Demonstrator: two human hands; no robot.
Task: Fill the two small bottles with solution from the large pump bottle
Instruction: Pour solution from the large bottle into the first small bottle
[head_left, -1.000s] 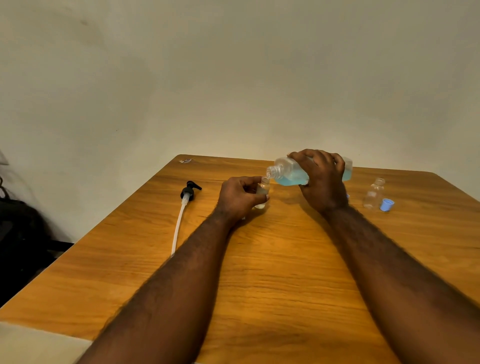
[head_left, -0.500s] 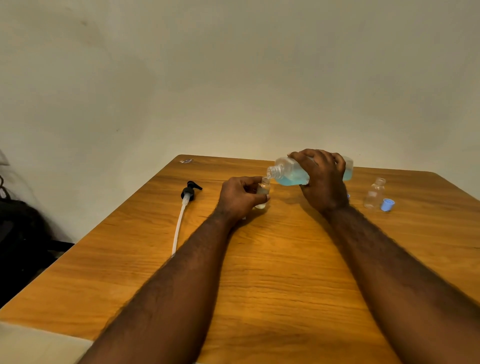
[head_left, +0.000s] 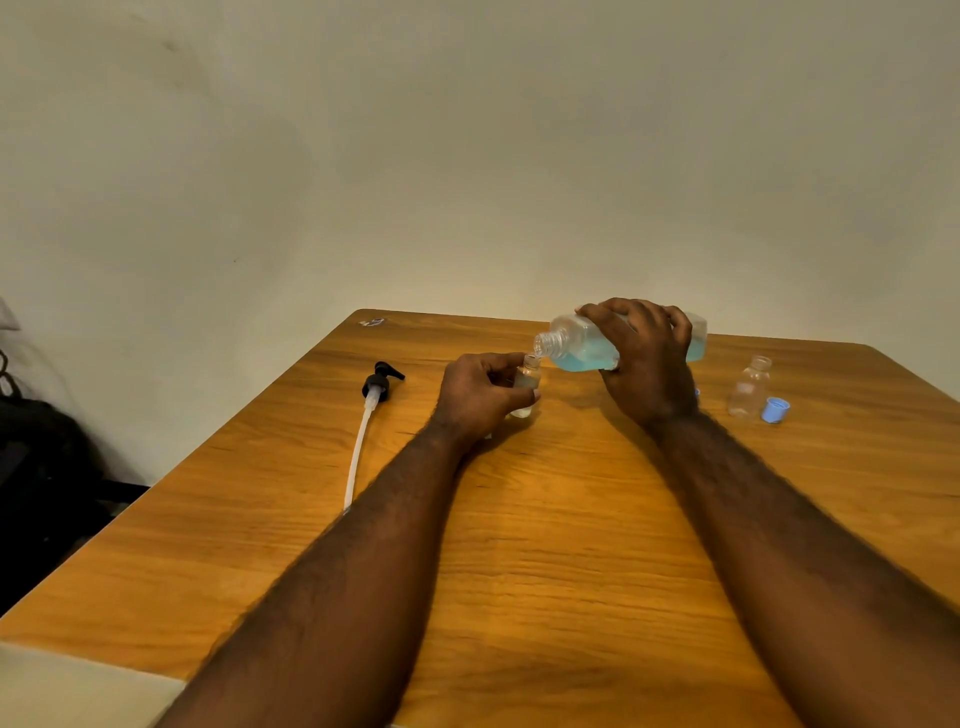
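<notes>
Left grip (head_left: 483, 397): clamped round small bottle (head_left: 529, 379), frame centre.
Right grip (head_left: 647, 364): clamped on large bottle (head_left: 579, 345), tipped, mouth held just above it.

The large clear plastic bottle (head_left: 582, 344) in my right hand (head_left: 644, 364) holds turquoise-blue liquid. The small clear bottle (head_left: 529, 375) in my left hand (head_left: 480, 397) is colourless, like the second small clear bottle (head_left: 748, 387) beside a light blue round cap (head_left: 775, 409). The pump head (head_left: 382, 382) is black, its tube (head_left: 358, 457) white. The wooden table (head_left: 571, 545) is orange-brown with darker streaked grain; the plain wall (head_left: 467, 156) is cream.
</notes>
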